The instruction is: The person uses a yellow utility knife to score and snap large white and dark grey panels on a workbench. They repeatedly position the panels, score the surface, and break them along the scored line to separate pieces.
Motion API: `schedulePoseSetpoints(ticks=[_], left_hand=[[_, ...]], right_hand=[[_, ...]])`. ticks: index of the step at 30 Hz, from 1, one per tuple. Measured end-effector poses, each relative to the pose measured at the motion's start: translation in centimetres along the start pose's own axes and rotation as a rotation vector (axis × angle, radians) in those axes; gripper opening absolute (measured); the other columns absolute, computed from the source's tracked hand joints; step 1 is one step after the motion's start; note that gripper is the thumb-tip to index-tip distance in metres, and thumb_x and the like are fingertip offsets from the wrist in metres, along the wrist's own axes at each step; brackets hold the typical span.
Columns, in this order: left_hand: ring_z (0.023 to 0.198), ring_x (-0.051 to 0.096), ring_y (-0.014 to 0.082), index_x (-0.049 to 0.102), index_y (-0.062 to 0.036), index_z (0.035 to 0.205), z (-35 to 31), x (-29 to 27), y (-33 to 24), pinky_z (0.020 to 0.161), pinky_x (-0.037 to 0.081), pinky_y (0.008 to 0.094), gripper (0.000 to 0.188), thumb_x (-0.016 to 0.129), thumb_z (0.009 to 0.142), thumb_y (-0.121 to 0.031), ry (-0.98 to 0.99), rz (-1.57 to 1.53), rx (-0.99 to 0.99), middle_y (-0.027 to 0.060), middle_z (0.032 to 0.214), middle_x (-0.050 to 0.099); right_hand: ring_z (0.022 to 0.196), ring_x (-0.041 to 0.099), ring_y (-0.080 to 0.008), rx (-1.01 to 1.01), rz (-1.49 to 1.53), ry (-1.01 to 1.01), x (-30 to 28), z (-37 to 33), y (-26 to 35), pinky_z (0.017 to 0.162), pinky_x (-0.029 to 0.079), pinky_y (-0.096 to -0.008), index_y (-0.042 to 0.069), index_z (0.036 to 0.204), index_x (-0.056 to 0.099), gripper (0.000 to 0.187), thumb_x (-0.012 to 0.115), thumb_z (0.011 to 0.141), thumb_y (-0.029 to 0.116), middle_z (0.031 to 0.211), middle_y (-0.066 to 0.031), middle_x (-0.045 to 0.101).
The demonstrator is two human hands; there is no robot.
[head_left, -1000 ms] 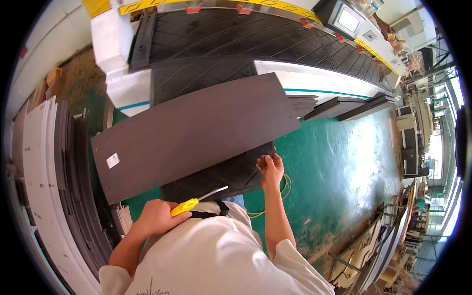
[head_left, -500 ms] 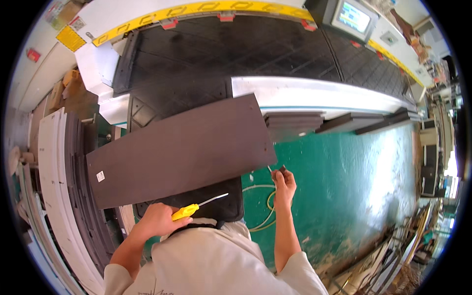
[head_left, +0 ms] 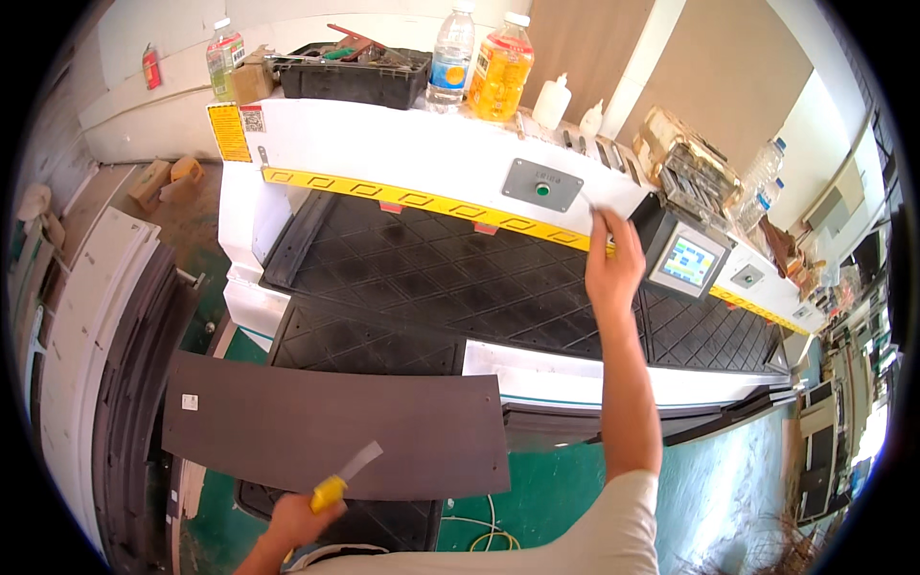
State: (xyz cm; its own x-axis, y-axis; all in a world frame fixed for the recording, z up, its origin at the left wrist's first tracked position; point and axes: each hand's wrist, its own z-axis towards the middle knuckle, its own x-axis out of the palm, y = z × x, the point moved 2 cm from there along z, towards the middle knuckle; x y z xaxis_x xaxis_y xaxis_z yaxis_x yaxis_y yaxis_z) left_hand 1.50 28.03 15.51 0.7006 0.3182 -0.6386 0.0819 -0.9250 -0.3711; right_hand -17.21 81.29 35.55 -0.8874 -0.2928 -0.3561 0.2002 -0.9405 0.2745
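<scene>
My left hand is closed around a yellow-handled scraper. Its pale, blurred blade points up and right over the dark brown panel. The panel lies crosswise in front of me, with a small white label near its left end. My right hand is raised and reaches far forward, close to the white machine's yellow-striped edge and grey button plate. Its fingers pinch together on a thin, blurred item that I cannot make out. The touch screen is just right of this hand.
Along the machine's top stand a black tool bin, drink bottles and white squeeze bottles. Stacked boards line the left side. More dark panels lean below the machine's front edge. A hose lies on the green floor.
My right hand has risen from beside the panel's right end to the machine's front. The view has tilted up, bringing in the machine's top. The scraper stays in my left hand, its blade now above the panel.
</scene>
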Motion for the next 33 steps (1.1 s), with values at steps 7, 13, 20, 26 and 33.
schedulePoseSetpoints(ticks=[7, 13, 20, 26, 33], left_hand=[[0.088, 0.074, 0.0366, 0.080, -0.0106, 0.096, 0.2, 1.8, 6.4, 0.077, 0.057, 0.0475, 0.073, 0.053, 0.090, -0.079, -0.006, 0.178, -0.065, 0.0167, 0.092, 0.077], [0.087, 0.074, 0.0304, 0.071, -0.0094, 0.108, -2.4, -2.2, 7.2, 0.078, 0.057, 0.0443, 0.065, 0.060, 0.093, -0.071, -0.200, -0.277, -0.297, 0.0130, 0.087, 0.074], [0.087, 0.072, 0.0188, 0.055, -0.0074, 0.126, 2.8, -0.9, 6.9, 0.077, 0.058, 0.0309, 0.067, 0.062, 0.097, -0.067, 0.008, -1.347, -0.043, 0.0061, 0.099, 0.062], [0.117, 0.059, 0.0230, 0.034, 0.0046, 0.141, 2.4, -0.7, 9.5, 0.091, 0.056, 0.0398, 0.083, 0.070, 0.097, -0.056, -0.037, -1.532, -0.102, 0.0199, 0.130, 0.049], [0.124, 0.058, 0.0262, 0.037, -0.0028, 0.150, -0.6, -0.1, 20.5, 0.103, 0.051, 0.0481, 0.071, 0.062, 0.103, -0.049, 0.184, -1.782, -0.070, 0.0117, 0.132, 0.056]], right_hand=[[0.107, 0.066, -0.0341, -0.362, -0.533, 0.339, 14.0, 10.2, -9.9, 0.096, 0.051, -0.0476, 0.009, 0.112, 0.075, 0.023, 0.060, 0.095, 0.010, 0.115, -0.0139, 0.073], [0.133, 0.052, -0.0433, -0.056, -0.402, 0.360, 14.8, 4.1, -2.8, 0.116, 0.040, -0.0501, 0.012, 0.152, 0.053, 0.066, 0.071, 0.089, 0.009, 0.144, -0.0232, 0.057], [0.145, 0.049, -0.0323, 0.521, 1.148, 1.343, 8.6, -34.1, 28.9, 0.119, 0.037, -0.0461, -0.001, 0.151, 0.047, 0.061, 0.066, 0.102, 0.029, 0.157, -0.0208, 0.050], [0.120, 0.057, -0.0176, 1.425, 1.393, 1.067, 8.6, -45.2, 42.2, 0.104, 0.046, -0.0332, -0.001, 0.149, 0.047, 0.053, 0.041, 0.115, 0.039, 0.132, -0.0102, 0.060], [0.106, 0.068, -0.0203, 1.471, 1.270, 1.514, 8.7, -47.6, 50.0, 0.077, 0.058, -0.0318, 0.007, 0.145, 0.050, 0.056, 0.035, 0.114, 0.050, 0.130, -0.0120, 0.062]])
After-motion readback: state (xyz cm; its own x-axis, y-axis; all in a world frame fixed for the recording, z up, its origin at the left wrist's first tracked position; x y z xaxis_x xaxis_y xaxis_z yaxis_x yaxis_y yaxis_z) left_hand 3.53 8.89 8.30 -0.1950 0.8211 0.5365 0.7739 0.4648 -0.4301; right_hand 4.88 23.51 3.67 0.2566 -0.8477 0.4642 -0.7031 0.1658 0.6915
